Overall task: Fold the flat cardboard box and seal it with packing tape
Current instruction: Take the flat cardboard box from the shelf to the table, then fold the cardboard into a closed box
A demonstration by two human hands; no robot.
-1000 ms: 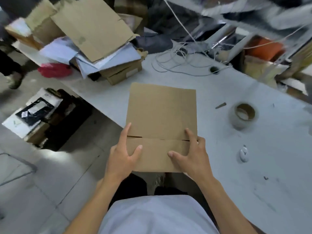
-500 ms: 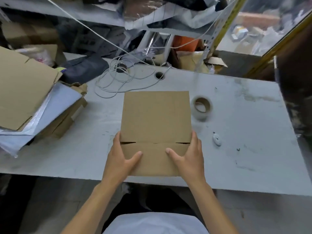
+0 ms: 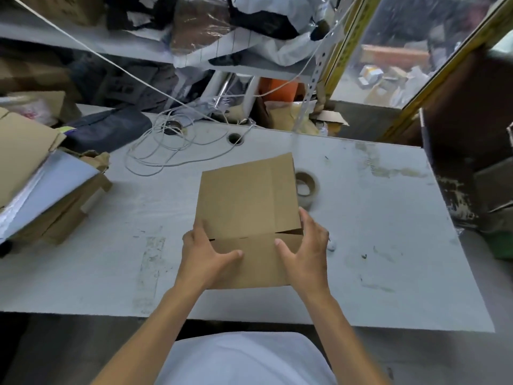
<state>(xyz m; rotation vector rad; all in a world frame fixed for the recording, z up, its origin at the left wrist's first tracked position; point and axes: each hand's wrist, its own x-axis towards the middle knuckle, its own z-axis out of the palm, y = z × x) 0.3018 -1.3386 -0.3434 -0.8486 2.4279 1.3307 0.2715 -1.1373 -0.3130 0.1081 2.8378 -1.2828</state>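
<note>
A flat brown cardboard box [image 3: 244, 201] lies on the grey table [image 3: 374, 245], near its front edge. Its far right corner is raised and a crease runs down its right part. My left hand [image 3: 204, 251] grips the box's left edge, thumb on the near flap. My right hand [image 3: 306, 245] grips the right edge, thumb on the same flap, where a gap shows between flap and panel. A roll of packing tape [image 3: 305, 186] lies flat just right of the box, partly hidden by it.
A small white object [image 3: 331, 245] lies right of my right hand. White cord loops [image 3: 169, 151] cover the far table by a round hole [image 3: 235, 139]. Stacked cardboard and white sheets [image 3: 41, 176] fill the left. Shelves with clutter stand behind.
The view has swung from the table's left end to face it squarely. The box's right side has lifted and begun to open, with a crease showing; both hands stay on its edges.
</note>
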